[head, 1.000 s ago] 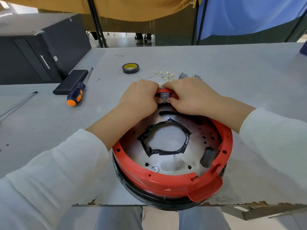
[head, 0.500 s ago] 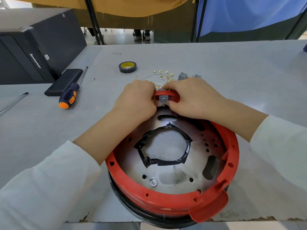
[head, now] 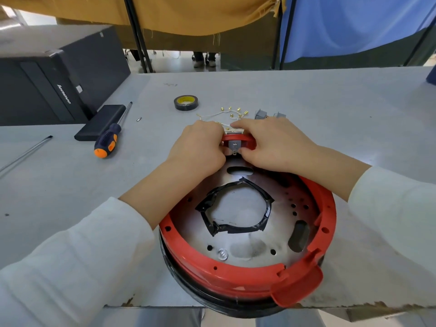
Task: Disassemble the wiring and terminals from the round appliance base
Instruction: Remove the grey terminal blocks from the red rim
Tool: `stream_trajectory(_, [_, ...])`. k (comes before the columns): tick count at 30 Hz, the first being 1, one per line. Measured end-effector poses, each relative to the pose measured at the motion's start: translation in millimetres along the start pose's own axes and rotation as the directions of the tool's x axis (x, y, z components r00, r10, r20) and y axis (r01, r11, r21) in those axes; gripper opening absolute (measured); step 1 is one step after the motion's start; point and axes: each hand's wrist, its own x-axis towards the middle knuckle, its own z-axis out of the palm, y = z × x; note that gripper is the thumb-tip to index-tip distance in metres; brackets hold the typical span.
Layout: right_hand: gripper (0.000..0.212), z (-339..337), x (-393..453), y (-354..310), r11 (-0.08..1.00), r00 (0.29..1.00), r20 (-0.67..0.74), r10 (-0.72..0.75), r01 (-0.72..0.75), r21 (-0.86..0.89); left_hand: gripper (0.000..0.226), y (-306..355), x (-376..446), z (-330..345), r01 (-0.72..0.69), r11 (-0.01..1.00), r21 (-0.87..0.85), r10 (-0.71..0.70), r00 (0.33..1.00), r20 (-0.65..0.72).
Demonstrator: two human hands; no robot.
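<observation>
we keep the round base steady at the counter edge while both hands work the grey terminal at its far rim: left hand fingers and right hand fingers curl and pinch around it. we judge a straight pull, not a twist, frees it best. inside the base lie only a black tape ring and a small screw; loose wires with brass terminals lie beyond the base.

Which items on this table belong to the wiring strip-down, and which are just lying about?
In the job:
- round red-rimmed appliance base with metal plate
- small grey metal terminal on its far rim
- left hand and right hand, both at that terminal
- white wires with brass terminals

Lying about:
- orange-and-navy screwdriver
- black tape roll
- flat black slab
- black computer case
</observation>
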Motion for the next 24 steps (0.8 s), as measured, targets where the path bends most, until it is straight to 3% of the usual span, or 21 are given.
stream_trajectory(2, [0.047,0.0,-0.1,1.3,1.0,1.0,-0.004,0.001,-0.001,0.014,0.01,0.3,0.1,0.0,0.004,1.0,0.014,-0.004,1.0,0.002])
stream_trajectory(7, [0.027,-4.2,1.7,-1.3,0.999,0.999,0.044,-0.033,0.034,-0.02,0.01,2.0,0.4,-1.3,-0.003,0.999,0.033,0.003,1.0,0.012])
stream_trajectory(17, [0.019,-5.1,1.6,-3.1,0.998,0.999,0.036,-0.034,0.036,-0.048,0.012,2.8,1.4,-2.1,-0.009,0.998,0.058,0.009,1.0,0.004])
stream_trajectory(24, [0.021,-7.3,-1.0,-1.9,1.0,0.996,0.087,-0.012,0.013,-0.012,0.003,0.0,-4.1,-4.8,-0.031,0.997,-0.064,0.035,0.998,0.056])
